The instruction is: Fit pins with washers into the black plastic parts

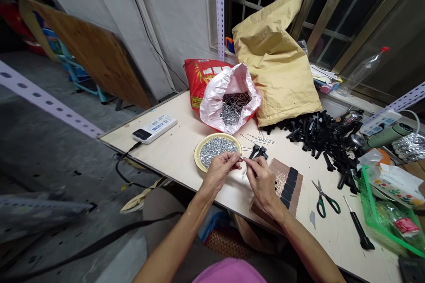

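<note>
My left hand [221, 169] is closed in a pinch beside a round yellowish bowl [196, 159] filled with small silvery metal pieces [217, 148]. Its fingertips meet those of my right hand [262, 181], also pinched, over the table. A thin, small piece seems to sit between the fingertips, too small to name. Just past my right hand lie a few black plastic parts [259, 151] with thin metal rods. Partly under the right wrist is a brown board [295, 201] with a row of black pieces [289, 183] on it.
Behind the bowl, a red bag [199, 82] with a white lining holds metal pins [232, 112]. A large brown paper sack [282, 70] leans by the window. Black plastic parts [318, 130] are heaped at right, near scissors [323, 201], a screwdriver [358, 225], a green basket [368, 203] and, far left, a power bank [155, 128].
</note>
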`<state>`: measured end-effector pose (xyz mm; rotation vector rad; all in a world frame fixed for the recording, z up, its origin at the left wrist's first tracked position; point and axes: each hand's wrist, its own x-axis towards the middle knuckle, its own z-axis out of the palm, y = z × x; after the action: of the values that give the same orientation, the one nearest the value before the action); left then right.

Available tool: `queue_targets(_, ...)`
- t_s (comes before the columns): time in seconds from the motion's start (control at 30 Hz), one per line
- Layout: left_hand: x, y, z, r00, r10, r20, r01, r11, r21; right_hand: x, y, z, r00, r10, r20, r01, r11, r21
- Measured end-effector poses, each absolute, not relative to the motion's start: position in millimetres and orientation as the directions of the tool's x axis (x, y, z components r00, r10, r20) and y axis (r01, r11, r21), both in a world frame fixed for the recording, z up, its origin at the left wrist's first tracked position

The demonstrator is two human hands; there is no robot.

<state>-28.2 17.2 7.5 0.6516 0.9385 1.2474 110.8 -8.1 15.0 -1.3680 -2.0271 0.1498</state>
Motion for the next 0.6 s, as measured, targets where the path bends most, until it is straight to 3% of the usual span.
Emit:
queue_targets(0.43,-20.4,14.3,5.3,0.125,0.972,-0.197,-0.37,0.23,0.9,125.0,-17.0,10.9,-0.243,0.831,0.501,0.887,0.399,-0.232)
queue_targets(0.6,-16.7,11.4,8.6,0.095,0.989,-0.112,-0.225,0.131,0.965,131.9,-20.2,12.9,-0.223,0.844,0.488,0.887,0.384,-0.258)
